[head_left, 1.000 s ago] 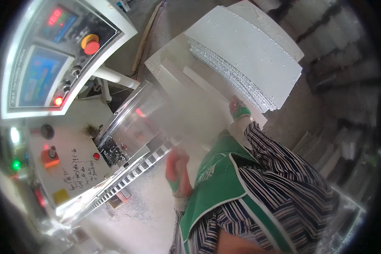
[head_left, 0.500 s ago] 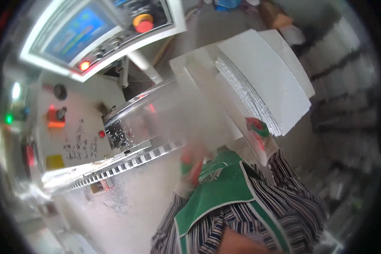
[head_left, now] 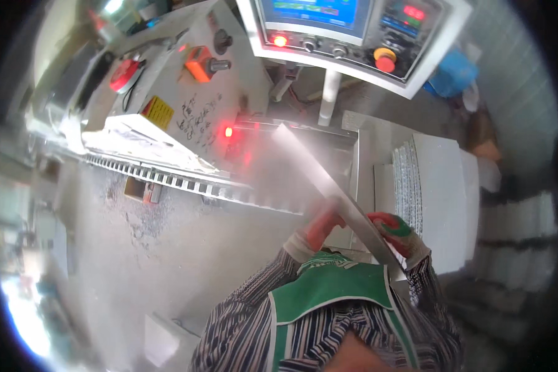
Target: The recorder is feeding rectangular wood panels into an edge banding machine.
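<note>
A long pale grey panel stands tilted on its edge before my chest, its far end over the machine's bed. My left hand, in a red glove, grips its left side near the lower part; the fingers are partly blurred. On the other side my right hand, in a red and green glove, is closed on the panel nearer its lower end. Just right of that hand lies a stack of similar pale panels, their rough edges facing me.
The machine's bed runs ahead, with a slotted rail along its near side. A control panel with a screen hangs above on a post. Left stands a white machine housing. A small box lies at the floor.
The view has swung left, so machine and stack sit farther right. The panel has turned to show as a narrow strip, and my left hand has come up against it. My right hand keeps its hold.
</note>
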The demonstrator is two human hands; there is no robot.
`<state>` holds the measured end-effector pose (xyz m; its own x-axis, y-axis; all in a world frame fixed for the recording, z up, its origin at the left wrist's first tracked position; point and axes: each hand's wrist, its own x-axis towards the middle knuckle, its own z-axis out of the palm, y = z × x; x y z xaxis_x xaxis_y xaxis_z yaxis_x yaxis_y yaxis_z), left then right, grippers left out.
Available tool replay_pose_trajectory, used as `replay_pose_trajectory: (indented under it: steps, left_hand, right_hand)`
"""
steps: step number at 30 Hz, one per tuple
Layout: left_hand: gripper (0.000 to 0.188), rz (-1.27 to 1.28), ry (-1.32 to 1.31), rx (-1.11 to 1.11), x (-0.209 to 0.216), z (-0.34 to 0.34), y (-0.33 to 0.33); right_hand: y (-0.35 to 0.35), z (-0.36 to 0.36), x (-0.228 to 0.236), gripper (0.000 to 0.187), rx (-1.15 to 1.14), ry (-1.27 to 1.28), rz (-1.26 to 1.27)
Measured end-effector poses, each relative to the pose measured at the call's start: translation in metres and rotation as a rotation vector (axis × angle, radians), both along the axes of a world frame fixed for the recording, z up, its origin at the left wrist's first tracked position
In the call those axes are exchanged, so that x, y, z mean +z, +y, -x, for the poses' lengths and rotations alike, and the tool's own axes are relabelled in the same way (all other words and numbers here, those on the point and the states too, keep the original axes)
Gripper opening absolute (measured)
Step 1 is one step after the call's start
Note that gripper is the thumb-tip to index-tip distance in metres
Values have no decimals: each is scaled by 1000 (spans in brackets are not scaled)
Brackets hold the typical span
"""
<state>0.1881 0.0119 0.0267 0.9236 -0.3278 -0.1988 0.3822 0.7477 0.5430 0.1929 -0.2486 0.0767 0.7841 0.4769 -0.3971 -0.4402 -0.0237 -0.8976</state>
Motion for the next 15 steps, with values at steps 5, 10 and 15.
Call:
replay_pose_trajectory:
  steps: [5,10,15]
  left_hand:
    - [19,-76,107,372,14,-22,18]
    - [20,-92,166,422,12,-48,17]
    - [27,119,244,462,-20,-59,18]
  right_hand:
    - [-15,-23,33,63,182,-535,449]
    - [2,-38,35,83,517,-774,1002]
    - [8,-62,3,80,465,-783,1269]
